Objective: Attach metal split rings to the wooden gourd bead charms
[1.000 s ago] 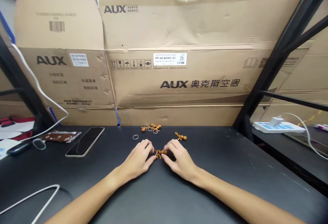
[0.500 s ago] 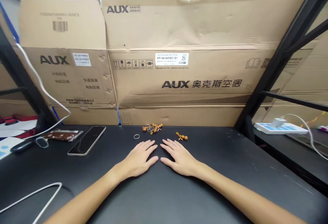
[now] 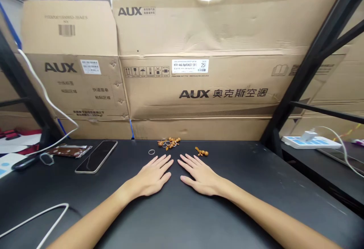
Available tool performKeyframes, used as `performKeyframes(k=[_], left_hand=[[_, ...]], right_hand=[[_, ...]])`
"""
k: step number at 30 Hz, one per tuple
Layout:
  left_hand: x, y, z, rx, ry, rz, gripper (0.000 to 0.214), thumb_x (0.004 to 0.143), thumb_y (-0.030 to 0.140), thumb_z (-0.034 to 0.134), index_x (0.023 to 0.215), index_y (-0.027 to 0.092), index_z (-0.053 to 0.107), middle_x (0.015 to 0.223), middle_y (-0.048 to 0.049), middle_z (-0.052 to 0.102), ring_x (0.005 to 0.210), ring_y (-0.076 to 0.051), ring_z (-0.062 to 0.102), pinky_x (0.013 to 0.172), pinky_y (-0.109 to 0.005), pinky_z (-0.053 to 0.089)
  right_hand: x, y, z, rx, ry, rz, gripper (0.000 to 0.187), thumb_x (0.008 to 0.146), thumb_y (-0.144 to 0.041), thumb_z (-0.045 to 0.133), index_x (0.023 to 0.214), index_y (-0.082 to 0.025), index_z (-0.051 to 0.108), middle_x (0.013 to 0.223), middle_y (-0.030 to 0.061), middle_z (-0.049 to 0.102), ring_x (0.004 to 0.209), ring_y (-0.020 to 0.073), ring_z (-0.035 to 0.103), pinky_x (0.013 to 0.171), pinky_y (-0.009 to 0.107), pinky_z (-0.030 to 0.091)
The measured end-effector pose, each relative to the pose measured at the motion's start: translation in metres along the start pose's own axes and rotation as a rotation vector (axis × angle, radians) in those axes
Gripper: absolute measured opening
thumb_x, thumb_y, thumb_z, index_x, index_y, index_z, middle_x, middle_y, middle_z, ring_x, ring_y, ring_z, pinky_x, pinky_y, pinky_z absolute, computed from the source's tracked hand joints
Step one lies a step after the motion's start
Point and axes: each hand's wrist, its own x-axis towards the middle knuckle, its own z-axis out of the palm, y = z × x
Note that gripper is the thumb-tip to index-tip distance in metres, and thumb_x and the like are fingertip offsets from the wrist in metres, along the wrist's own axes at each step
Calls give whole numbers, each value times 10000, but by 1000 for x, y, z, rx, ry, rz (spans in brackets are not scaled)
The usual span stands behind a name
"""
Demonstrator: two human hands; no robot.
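Palm down on the dark tabletop (image 3: pixel 182 218), my left hand (image 3: pixel 153 177) lies open with its fingers stretched out and nothing in it. My right hand (image 3: pixel 200 175) mirrors it, also flat and empty, with a small gap between the two. Just past the left fingertips are a metal ring (image 3: pixel 151 152) and a cluster of small brown, gourd-like beaded charms (image 3: pixel 170 142) with rings among them. One separate charm with round brown beads (image 3: pixel 202 152) lies beyond my right fingers. Neither hand touches these things.
Left of my hands lie a smartphone (image 3: pixel 97 157), a brown wrapped packet (image 3: pixel 69 150) and a white cable (image 3: pixel 54 213). Large cardboard sheets (image 3: pixel 227 32) stand along the back edge. A black metal frame post (image 3: pixel 301 65) rises at right, with a power strip (image 3: pixel 324 143) beyond it.
My left hand has shifted slightly left and its thumb has drawn back, widening the gap between the thumbs. The right thumb has moved a little right. The charms and ring have not moved.
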Motion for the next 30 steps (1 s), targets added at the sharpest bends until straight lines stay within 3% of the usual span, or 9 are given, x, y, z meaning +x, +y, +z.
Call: performKeyframes(k=[13,19,23,26,30], left_hand=[[-1,1,1,-26,30,5,517,990,467,235,1464,265,271,1537,-34,230,1419,-214,195,1162,-423,158],[3,-2,8,-5,137,-107,597,955,545,277,1431,194,361,1519,-85,284,1416,-263,198,1151,-449,181],[5,-5,16,53,243,-270,701,919,602,308,1383,90,425,1505,-174,284,1408,-329,189,1136,-487,193],[6,-6,20,72,242,-360,761,900,630,314,1372,41,419,1471,-225,328,1390,-361,224,1115,-510,223],[6,-2,14,57,218,-295,701,922,583,317,1371,54,413,1449,-216,373,1372,-335,290,1110,-481,257]], right_hand=[[-2,-1,1,-27,35,-30,627,940,-565,326,1477,-261,213,1546,34,155,1430,246,101,1169,465,84],[-1,-1,1,-28,34,-28,636,938,-581,307,1476,-253,222,1548,36,147,1431,244,94,1170,461,81],[-2,-2,2,-30,43,-32,638,937,-586,302,1475,-249,233,1548,40,160,1429,247,108,1169,463,86],[0,0,4,-53,122,-11,622,935,-568,325,1460,-237,288,1536,49,224,1424,256,137,1160,464,136],[5,13,7,-189,381,129,519,934,-430,388,1376,-163,437,1472,109,359,1393,298,201,1123,490,202]])
